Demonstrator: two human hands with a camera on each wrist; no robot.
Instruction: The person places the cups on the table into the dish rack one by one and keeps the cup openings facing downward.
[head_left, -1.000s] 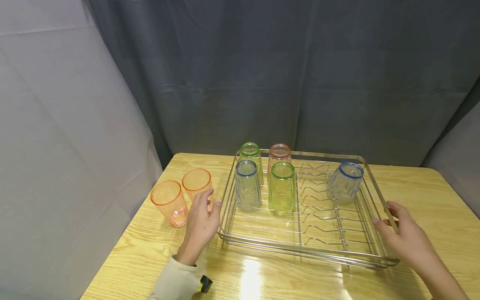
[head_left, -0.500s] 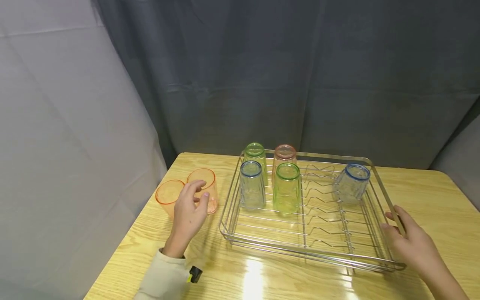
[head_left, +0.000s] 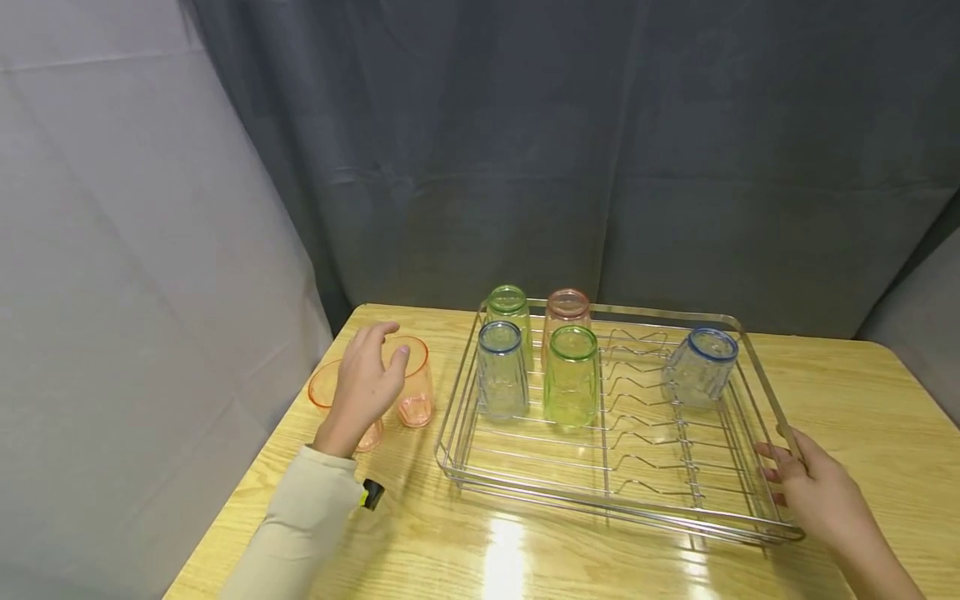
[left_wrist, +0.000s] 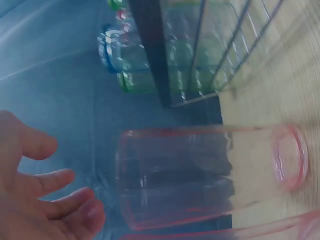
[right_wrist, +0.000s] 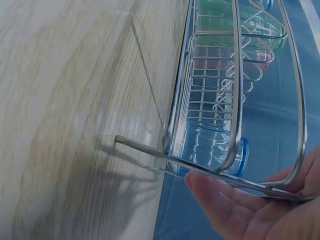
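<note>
My left hand [head_left: 366,375] hovers over two orange tumblers that stand mouth up on the table, left of a wire dish rack [head_left: 660,314]. Its fingers and thumb are spread, partly covering the left tumbler [head_left: 322,387]. In the left wrist view, the fingers show just short of the rim of the right tumbler [left_wrist: 175,175], and nothing is in the hand. At the rack's right end, my right hand [head_left: 817,487] grips the side rail, with the thumb [right_wrist: 205,192] against the metal in the right wrist view.
Upside down in the rack's left part stand a blue glass [head_left: 502,379], a green glass [head_left: 572,383], another green glass [head_left: 508,308] and a pink glass [head_left: 567,312]. One more blue glass [head_left: 699,375] leans at the right. A dark curtain [head_left: 480,167] hangs behind the table.
My left hand has moved left and farther back, from beside the rack to over the orange tumblers. The right hand keeps to the rack's right rail, with its fingers shifted slightly.
</note>
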